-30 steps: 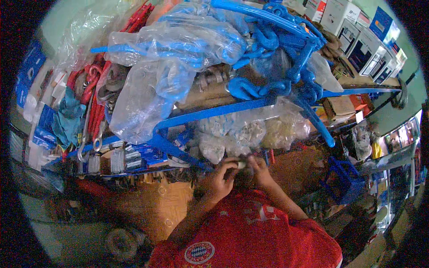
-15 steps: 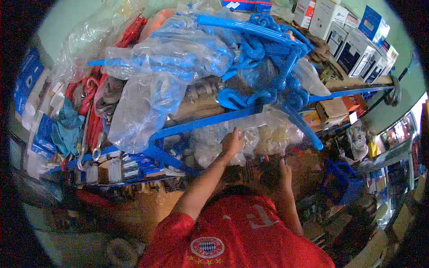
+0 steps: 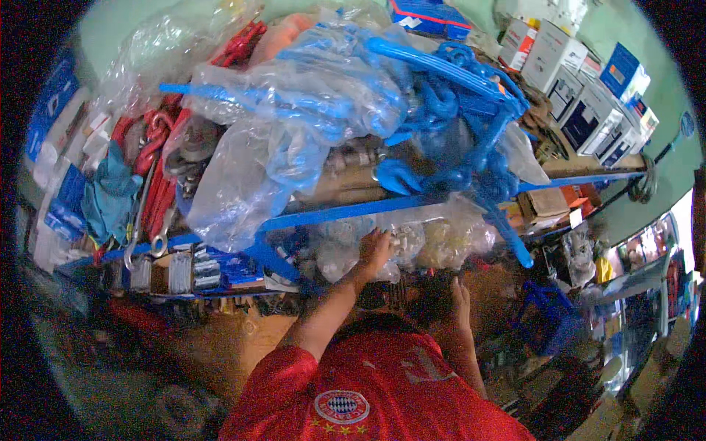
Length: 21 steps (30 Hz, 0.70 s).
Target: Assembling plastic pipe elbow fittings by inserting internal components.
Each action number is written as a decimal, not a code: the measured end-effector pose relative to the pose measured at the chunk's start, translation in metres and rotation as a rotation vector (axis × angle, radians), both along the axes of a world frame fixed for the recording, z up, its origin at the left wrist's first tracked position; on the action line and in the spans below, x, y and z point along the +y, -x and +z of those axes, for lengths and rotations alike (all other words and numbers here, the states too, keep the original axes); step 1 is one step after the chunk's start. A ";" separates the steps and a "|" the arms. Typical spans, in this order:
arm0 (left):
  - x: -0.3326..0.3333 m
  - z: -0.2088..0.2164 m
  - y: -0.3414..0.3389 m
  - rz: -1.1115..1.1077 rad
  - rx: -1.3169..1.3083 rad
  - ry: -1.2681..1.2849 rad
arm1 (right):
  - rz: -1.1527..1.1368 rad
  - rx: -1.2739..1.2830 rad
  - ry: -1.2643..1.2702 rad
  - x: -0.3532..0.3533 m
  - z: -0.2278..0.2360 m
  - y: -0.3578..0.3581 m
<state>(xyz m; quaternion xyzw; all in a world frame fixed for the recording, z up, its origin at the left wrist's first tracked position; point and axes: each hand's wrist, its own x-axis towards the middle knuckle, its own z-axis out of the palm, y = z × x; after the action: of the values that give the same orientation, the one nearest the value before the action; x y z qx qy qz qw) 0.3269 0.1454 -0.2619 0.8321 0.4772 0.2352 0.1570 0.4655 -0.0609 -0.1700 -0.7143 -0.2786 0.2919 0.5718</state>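
Observation:
My left hand [image 3: 376,252] reaches under the blue shelf edge [image 3: 353,211], its fingers curled against a clear plastic bag [image 3: 340,246] on the lower shelf. Beside that bag is another clear bag with yellowish contents [image 3: 450,239]. Lower and to the right, my right hand [image 3: 460,298] is in shadow, fingers stretched upward below the bags and apparently holding nothing. Above the edge lie blue metal hooks and chain binders [image 3: 441,110], partly wrapped in clear plastic [image 3: 254,165]. One blue bar [image 3: 507,235] hangs down past the edge, right of my left hand.
Red hooks [image 3: 153,136] and a teal glove [image 3: 110,195] are at the left. Several white boxes [image 3: 588,114] stand on the upper shelf at the right. Small packets [image 3: 213,270] fill the lower left shelf, and a blue crate [image 3: 548,312] sits low at the right.
The view has shifted slightly. My left hand has drawn down a little and its fingers look more curled at the bag. My right hand is slightly lower and further left.

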 end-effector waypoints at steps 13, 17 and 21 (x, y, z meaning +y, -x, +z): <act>-0.145 0.151 0.205 0.375 -1.444 0.257 | 0.448 0.517 0.159 0.047 0.086 0.106; -0.172 0.221 0.253 0.524 -1.583 0.206 | 1.041 0.395 0.057 0.059 0.051 0.134; -0.203 0.226 0.279 0.628 -1.423 0.020 | 1.377 0.560 0.051 0.071 0.076 0.193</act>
<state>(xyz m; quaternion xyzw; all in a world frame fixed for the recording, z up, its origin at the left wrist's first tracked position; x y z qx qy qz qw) 0.0483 -0.0572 -0.0358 0.3052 0.4772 0.7417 0.3592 0.2724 0.0100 -0.0940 -0.2901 -0.5001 0.7618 0.2924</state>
